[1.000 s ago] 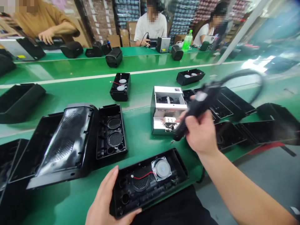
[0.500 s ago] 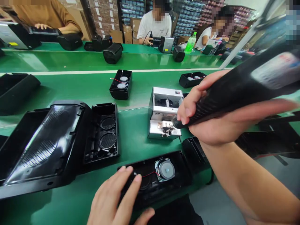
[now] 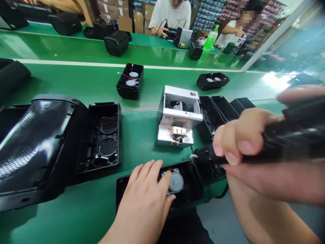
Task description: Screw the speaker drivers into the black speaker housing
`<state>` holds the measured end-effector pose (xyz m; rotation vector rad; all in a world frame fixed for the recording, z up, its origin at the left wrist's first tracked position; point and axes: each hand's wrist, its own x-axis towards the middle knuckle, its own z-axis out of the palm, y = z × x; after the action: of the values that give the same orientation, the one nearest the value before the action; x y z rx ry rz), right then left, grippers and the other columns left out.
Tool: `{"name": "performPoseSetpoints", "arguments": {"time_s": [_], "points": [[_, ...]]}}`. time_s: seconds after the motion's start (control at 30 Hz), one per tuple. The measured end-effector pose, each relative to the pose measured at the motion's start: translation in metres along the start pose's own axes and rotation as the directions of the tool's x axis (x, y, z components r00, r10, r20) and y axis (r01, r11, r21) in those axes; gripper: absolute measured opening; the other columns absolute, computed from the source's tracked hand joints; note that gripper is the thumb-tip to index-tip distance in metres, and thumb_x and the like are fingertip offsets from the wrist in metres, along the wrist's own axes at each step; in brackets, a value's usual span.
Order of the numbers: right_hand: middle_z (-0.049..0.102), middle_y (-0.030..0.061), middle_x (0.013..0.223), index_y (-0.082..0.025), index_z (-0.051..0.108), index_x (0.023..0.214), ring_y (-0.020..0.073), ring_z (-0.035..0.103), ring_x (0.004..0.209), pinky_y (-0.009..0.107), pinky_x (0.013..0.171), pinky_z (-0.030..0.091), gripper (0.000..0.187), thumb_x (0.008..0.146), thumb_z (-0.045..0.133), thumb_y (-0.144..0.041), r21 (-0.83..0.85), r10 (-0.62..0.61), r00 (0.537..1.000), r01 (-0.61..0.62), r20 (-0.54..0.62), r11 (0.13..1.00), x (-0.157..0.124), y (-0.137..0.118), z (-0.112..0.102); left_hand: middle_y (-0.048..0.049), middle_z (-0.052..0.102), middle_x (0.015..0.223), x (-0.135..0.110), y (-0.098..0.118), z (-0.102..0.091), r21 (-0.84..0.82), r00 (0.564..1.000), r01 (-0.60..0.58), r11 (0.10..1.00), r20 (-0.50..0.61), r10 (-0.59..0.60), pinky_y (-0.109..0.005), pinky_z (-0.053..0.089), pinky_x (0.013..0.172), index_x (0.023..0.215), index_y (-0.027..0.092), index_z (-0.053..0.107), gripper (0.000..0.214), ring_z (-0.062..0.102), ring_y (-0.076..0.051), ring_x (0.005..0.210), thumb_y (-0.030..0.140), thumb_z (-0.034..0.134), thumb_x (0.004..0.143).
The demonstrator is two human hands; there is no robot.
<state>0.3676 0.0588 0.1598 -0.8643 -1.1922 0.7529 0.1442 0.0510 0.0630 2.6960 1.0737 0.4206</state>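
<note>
My right hand [image 3: 254, 139] is wrapped round a black electric screwdriver [image 3: 291, 140], held almost level with its bit pointing left. The bit is near the right part of an open black speaker housing [image 3: 191, 189] in front of me. Over the left part of that housing lies my left hand [image 3: 144, 196], fingers stretched out. Its index finger and thumb touch the left edge of a round grey speaker driver [image 3: 176, 182] inside the housing. Just behind stands a silver screw feeder [image 3: 181, 117] with a metal pick-up block at its front.
At left are a black housing with two round grilles [image 3: 109, 137] and a large glossy perforated cover [image 3: 38, 135]. Open black boxes [image 3: 215, 108] stand right of the feeder. Farther back are housings with drivers [image 3: 130, 83], a green bottle [image 3: 211, 39] and co-workers [image 3: 170, 17].
My left hand has moved right and forward onto the speaker driver. My right hand has lowered the screwdriver from the feeder's front toward the housing, levelling it. The view has shifted somewhat.
</note>
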Motion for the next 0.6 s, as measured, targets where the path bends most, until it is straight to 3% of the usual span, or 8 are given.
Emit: {"name": "performPoseSetpoints", "arguments": {"time_s": [0.1, 0.17, 0.33, 0.5, 0.6], "points": [[0.068, -0.0012, 0.065, -0.035, 0.076, 0.109, 0.0241, 0.064, 0.048, 0.043, 0.044, 0.056, 0.014, 0.103, 0.070, -0.045, -0.043, 0.022, 1.000, -0.022, 0.007, 0.999, -0.018, -0.012, -0.009, -0.0168, 0.072, 0.136, 0.010, 0.002, -0.001, -0.015, 0.995, 0.029, 0.999, 0.101, -0.028, -0.064, 0.059, 0.103, 0.122, 0.022, 0.076, 0.043, 0.069, -0.040, 0.123, 0.024, 0.087, 0.080], [0.069, -0.0004, 0.065, -0.034, 0.077, 0.106, 0.0239, 0.063, 0.049, 0.043, 0.044, 0.056, 0.015, 0.105, 0.066, -0.044, -0.024, 0.064, 0.997, -0.066, -0.052, 0.998, -0.026, -0.008, -0.006, -0.0161, 0.073, 0.135, 0.017, 0.002, -0.001, -0.038, 0.989, 0.049, 0.998, 0.140, -0.043, -0.065, 0.059, 0.103, 0.120, 0.023, 0.078, 0.044, 0.070, -0.040, 0.121, 0.022, 0.090, 0.077], [0.066, 0.0012, 0.062, -0.029, 0.078, 0.105, 0.0238, 0.062, 0.048, 0.042, 0.045, 0.054, 0.033, 0.102, 0.066, -0.059, 0.038, 0.088, 0.993, -0.085, -0.077, 0.996, -0.033, 0.013, 0.000, -0.0131, 0.075, 0.127, 0.022, 0.001, 0.004, -0.089, 0.996, 0.028, 0.996, 0.082, -0.020, -0.063, 0.060, 0.097, 0.110, 0.023, 0.077, 0.038, 0.071, -0.038, 0.114, 0.019, 0.089, 0.075], [0.065, 0.0002, 0.062, -0.032, 0.078, 0.103, 0.0224, 0.061, 0.047, 0.043, 0.045, 0.055, 0.029, 0.102, 0.066, -0.058, 0.033, 0.157, 0.982, -0.154, -0.106, 0.987, -0.036, 0.020, -0.005, -0.0111, 0.074, 0.124, 0.021, 0.000, 0.007, -0.107, 0.999, 0.003, 0.994, 0.042, 0.002, -0.060, 0.058, 0.097, 0.110, 0.023, 0.076, 0.037, 0.070, -0.037, 0.114, 0.016, 0.086, 0.075], [0.067, 0.0004, 0.066, -0.035, 0.077, 0.109, 0.0225, 0.065, 0.050, 0.043, 0.049, 0.059, 0.027, 0.108, 0.057, -0.053, 0.032, 0.174, 0.984, -0.173, -0.041, 0.984, -0.038, 0.022, -0.010, -0.0112, 0.073, 0.126, 0.020, -0.001, 0.007, -0.112, 0.999, -0.009, 0.994, 0.043, 0.014, -0.061, 0.055, 0.100, 0.111, 0.022, 0.074, 0.034, 0.069, -0.037, 0.118, 0.016, 0.083, 0.078]]}}
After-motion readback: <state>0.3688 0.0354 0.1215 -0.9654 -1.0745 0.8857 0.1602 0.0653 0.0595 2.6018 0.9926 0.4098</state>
